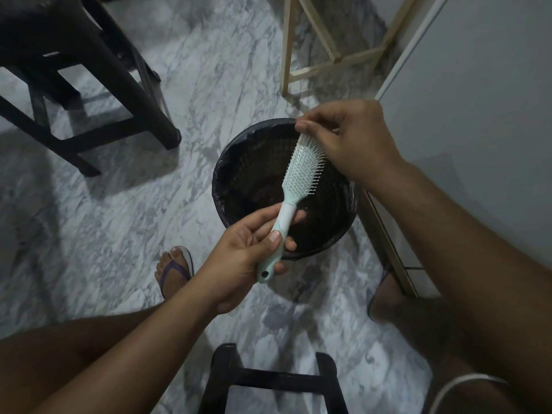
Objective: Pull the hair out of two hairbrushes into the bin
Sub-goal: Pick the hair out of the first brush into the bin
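Observation:
A pale mint-green hairbrush with white bristles is held over a round black bin lined with a dark bag. My left hand grips the brush by its handle. My right hand is at the top end of the brush head, fingertips pinched among the bristles. I cannot make out hair between those fingers. Dark clumps lie at the bottom of the bin. Only one hairbrush is in view.
A dark plastic stool stands at the upper left, and another dark stool is under me at the bottom. A light wooden frame and a white cabinet stand at the right. My foot in a flip-flop rests on the marble floor.

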The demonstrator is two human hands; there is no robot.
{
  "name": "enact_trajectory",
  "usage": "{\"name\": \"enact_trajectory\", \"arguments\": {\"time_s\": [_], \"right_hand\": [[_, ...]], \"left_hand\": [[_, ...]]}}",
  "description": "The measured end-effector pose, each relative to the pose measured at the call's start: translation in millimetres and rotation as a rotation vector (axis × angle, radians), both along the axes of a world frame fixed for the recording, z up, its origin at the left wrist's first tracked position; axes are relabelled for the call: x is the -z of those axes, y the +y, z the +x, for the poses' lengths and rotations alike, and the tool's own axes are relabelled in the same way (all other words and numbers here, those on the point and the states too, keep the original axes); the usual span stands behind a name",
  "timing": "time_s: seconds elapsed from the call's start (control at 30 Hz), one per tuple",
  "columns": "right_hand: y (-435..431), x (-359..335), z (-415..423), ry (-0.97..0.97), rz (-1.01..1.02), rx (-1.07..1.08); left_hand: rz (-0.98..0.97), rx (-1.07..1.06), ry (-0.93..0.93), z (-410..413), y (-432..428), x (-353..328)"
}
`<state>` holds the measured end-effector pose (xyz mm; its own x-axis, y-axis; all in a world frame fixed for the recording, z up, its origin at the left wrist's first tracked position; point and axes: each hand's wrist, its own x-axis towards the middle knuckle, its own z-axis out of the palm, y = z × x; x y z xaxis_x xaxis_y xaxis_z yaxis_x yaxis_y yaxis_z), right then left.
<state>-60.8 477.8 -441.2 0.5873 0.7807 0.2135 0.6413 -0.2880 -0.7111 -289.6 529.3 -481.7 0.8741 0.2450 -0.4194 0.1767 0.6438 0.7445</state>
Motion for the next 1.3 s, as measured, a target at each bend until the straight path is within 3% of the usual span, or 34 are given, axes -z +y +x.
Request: {"name": "enact_trajectory", "arguments": {"time_s": [0.13,0.33,0.5,0.7,0.97,1.1,1.3], "right_hand": [[-2,-2,2,-0.128,0.161,0.104],[-6,8,-16,0.012,-0.135,-0.047],[-2,12,-12,-0.025,-0.091,-0.04],[-1,26,-18,-0.203,-0.01,-0.068],[-8,8,23,0.064,0.163,0.226],[-15,17,8,0.183,0.028,0.129],[-10,9,-12,0.181,-0.053,0.05]], "left_hand": [[-0.021,-0.039,0.02,1,5,-1],[-0.068,-0.006,0.072,1,6,-2],[-0.075,-0.011,0.027,1,1,-2],[-0.063,-0.003,0.022,4,5,1],[-0.056,-0.019,0.038,3,2,-2],[-0.058,-0.044,0.039,4,4,-1],[0.0,-0.025,0.042,2,4,1]]}}
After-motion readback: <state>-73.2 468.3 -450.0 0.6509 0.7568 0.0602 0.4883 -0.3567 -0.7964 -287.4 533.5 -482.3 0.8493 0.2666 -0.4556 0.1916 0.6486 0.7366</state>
